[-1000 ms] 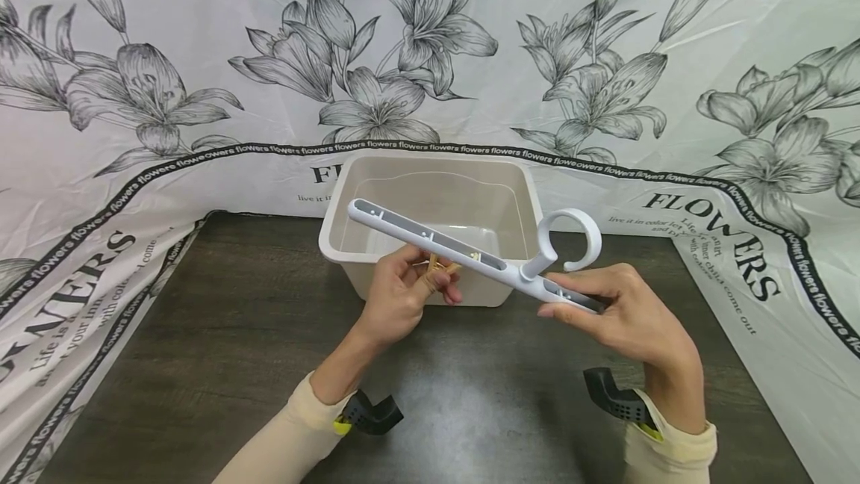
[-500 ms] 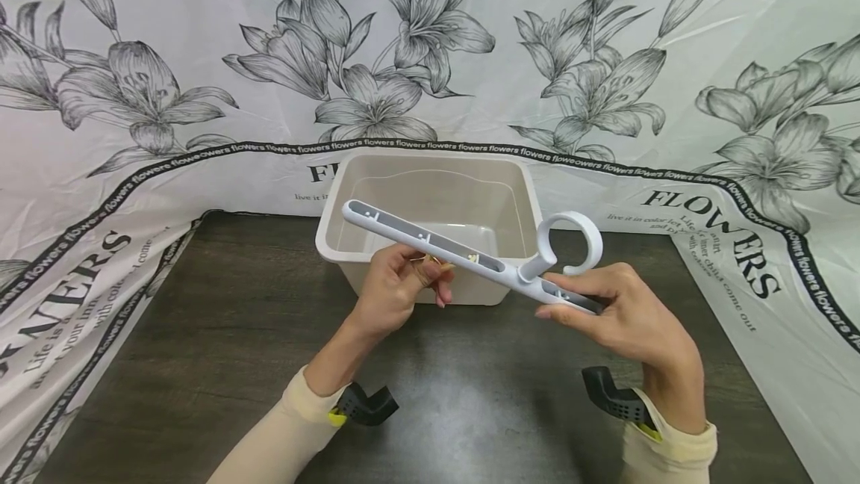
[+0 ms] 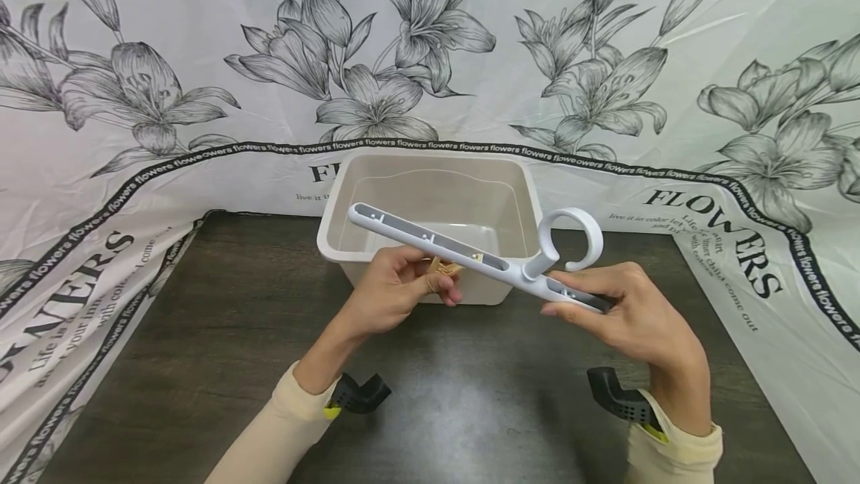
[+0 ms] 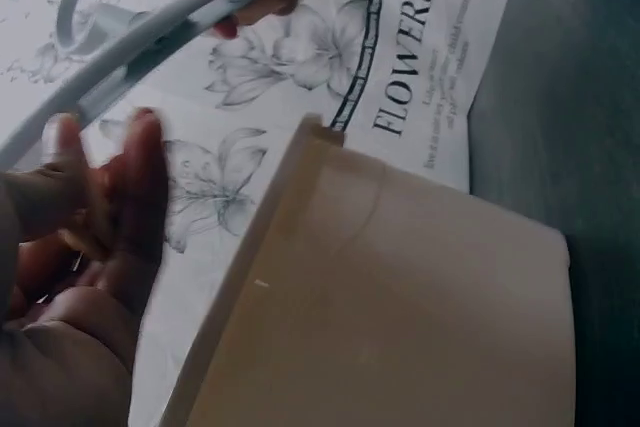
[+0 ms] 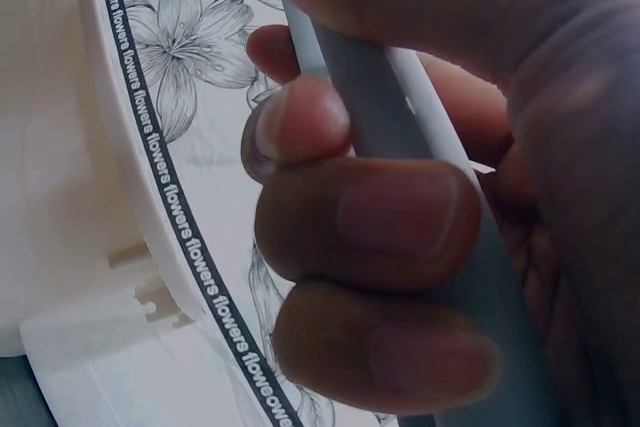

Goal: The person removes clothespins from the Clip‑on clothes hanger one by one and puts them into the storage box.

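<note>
Head view: my right hand (image 3: 631,320) clamps the white hanger bar (image 3: 463,249); my left hand (image 3: 396,290) pinches a small tan clip (image 3: 443,269) beneath it. The clip could slip into the beige bin (image 3: 430,170) at twelve o'clock if my pinch loosens.

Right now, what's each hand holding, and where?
Right hand grips the white hanger bar at its end by the hook. Left hand pinches a small tan clip under the bar.

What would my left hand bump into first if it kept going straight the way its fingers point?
Probably the white hanger bar just above the left hand; past that, the beige bin. Depth is hard to judge.
</note>
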Available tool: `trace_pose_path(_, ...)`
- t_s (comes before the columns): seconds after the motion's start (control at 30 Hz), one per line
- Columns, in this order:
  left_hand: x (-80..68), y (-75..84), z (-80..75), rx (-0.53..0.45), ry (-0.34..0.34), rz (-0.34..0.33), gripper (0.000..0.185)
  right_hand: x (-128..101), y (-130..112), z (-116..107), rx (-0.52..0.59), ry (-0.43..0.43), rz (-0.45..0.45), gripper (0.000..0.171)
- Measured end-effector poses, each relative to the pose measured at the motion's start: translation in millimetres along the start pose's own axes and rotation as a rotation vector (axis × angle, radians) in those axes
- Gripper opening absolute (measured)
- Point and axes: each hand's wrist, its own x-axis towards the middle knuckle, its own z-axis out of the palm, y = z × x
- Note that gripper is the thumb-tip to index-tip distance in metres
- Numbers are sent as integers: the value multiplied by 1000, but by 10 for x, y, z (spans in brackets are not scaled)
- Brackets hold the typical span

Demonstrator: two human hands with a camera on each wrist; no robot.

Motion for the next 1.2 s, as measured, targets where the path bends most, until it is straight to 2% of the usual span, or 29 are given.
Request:
trace_pose_path(0.17,18,-2,-8,64,-13,-17,16,4,3,17,-2,-16,34,44)
trace_pose_path(0.37,8,-48,4,-55,-13,-36,30,7,-8,36,12,-26,39,44)
trace_pose_path(0.47,5,-59,26,-65,27,-10,31,18,-27,55,17,-21,44,44)
trace_pose_path(0.6,16,-70,81,-34,118,53,19,35,-66,76,-2,-3,35,46)
trace_pose_path(0.7,26,-56,111,-33,152,52,17,38,-82,81,-9,7,29,47)
trace_pose_path(0.8,29,-34,99,-68,128,1,21,38,-72,81,-11,10,21,47)
trace_pose_path(0.9,25,-25,50,-129,64,-47,27,39,-57,75,-8,2,22,46)
trace_pose_path(0.97,28,-26,13,-156,14,-47,31,41,-54,67,-5,-6,23,45)
trace_pose_path(1.03,33,-18,-16,-146,-16,-19,33,42,-57,61,1,-11,24,45)
trace_pose_path(1.1,39,-12,-19,-121,-20,18,34,42,-55,59,-1,-13,17,45)
trace_pose_path(1.2,33,8,32,-90,41,30,31,37,-47,60,-10,-6,0,46)
